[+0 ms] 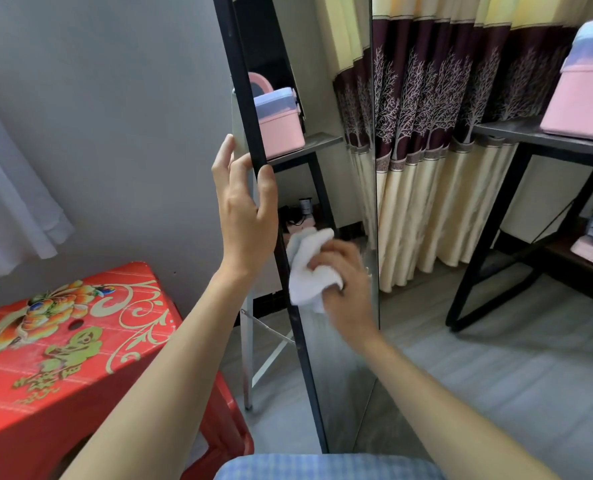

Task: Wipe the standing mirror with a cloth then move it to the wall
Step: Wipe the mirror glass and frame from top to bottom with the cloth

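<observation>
Mirror [336, 188]: stands on the floor, its wall move not yet made.
Left hand [245, 206]: we grip its left edge, steadying it (likely against wiping pressure).
Right hand [348, 282]: we press a bunched cloth [305, 271] to the glass.

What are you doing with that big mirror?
A person is cleaning the standing mirror. The left hand grips its black frame at the left edge to steady it, while the right hand holds a bunched white cloth against the lower part of the glass. A red plastic stool sits to the left. The mirror stands on the floor and has not been moved to the wall yet.
</observation>
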